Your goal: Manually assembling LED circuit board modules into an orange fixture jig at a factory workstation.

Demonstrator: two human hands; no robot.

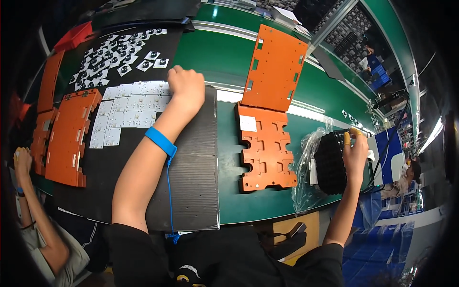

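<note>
My left hand (187,88), with a blue wrist strap (161,142) on its forearm, is closed at the upper right corner of a block of white circuit boards (133,103). Whatever its curled fingers hold is hidden. Yellow covers show on the fingertips of my right hand (356,155), which grips the right side of a black bumpy tray (330,165). Clear plastic wrap (306,174) surrounds that tray. Between my hands stands an orange fixture (267,165) with its lid (276,67) raised; one white board (247,123) lies in its upper left recess.
Many small white boards with black round parts (112,55) lie on the dark mat (191,191) at the far left. A closed orange fixture (71,138) stands left of the boards. A co-worker's hand (22,162) is at the left edge. A red bin (74,36) sits behind.
</note>
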